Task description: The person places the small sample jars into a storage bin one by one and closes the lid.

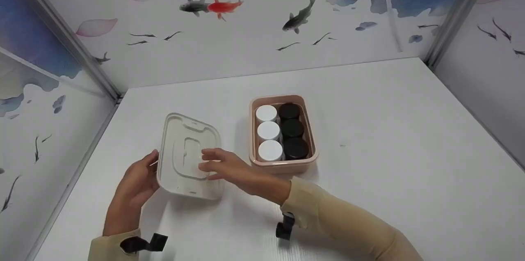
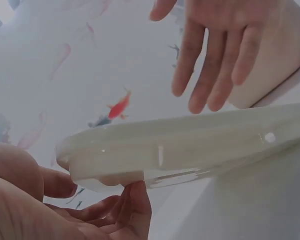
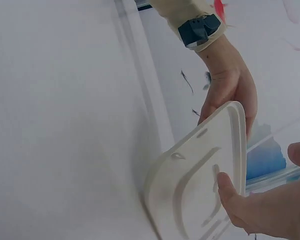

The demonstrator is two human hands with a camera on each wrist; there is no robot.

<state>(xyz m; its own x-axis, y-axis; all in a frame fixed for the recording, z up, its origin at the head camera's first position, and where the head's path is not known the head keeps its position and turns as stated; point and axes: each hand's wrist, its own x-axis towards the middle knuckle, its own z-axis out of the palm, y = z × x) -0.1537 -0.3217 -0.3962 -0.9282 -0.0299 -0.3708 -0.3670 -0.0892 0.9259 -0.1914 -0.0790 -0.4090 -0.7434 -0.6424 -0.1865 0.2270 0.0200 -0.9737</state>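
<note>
My left hand (image 1: 133,183) grips a cream plastic lid (image 1: 174,162) by its left edge, holding it tilted above the table. In the left wrist view, fingers (image 2: 135,205) of that hand curl against the lid's underside (image 2: 125,160). My right hand (image 1: 236,170) reaches across the lid with its fingers spread and fairly straight. The left wrist view shows these fingertips (image 2: 197,102) just above the lid's upper rim; whether they touch it, I cannot tell. Beside the lid stands an uncovered pink box (image 1: 283,163) holding white-capped jars (image 1: 268,131) and black-capped jars (image 1: 292,128), in two rows.
Everything is on a white table (image 1: 389,150). Walls printed with fish (image 1: 299,17) and petals enclose its back and sides, with metal posts (image 1: 459,10) at the corners. Black straps (image 1: 141,243) are on both wrists.
</note>
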